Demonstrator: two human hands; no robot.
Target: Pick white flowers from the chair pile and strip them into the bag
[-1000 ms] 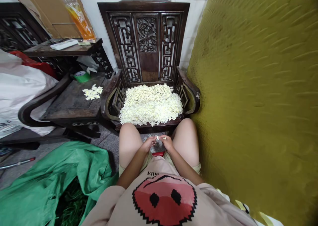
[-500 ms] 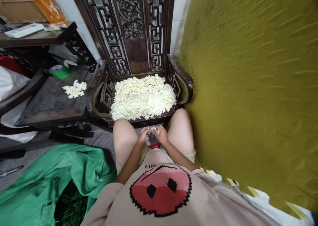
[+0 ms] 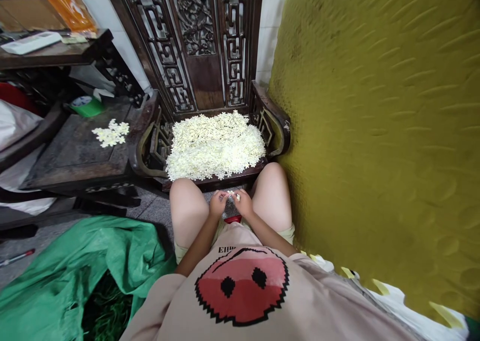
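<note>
2 bare hands meet between the knees [image 3: 274,181]. The left hand [image 3: 216,204] appears to pinch 1 small white flower [image 3: 230,194] with its fingertips, and the right hand [image 3: 243,203] seems to grasp the same flower from the other side, with some pale blossoms [image 3: 238,197] kept at its bent fingers. Compared with 0.5 seconds ago, the left fingertips are nearer to the right ones, so both hands probably now work together on this 1 flower. Just below the hands, a red object [image 3: 233,219] shows partly; I cannot tell what it is. Ahead of both hands, a flower heap [image 3: 215,146] covers most of the seat of a carved chair [image 3: 205,83], and its shape looks unchanged. To the left of the left hand lies a green sack [image 3: 123,236]. Farther ahead and left, a small flower group [image 3: 111,134] rests on a dark wooden seat [image 3: 67,148], near a green tape roll [image 3: 90,108].
</note>
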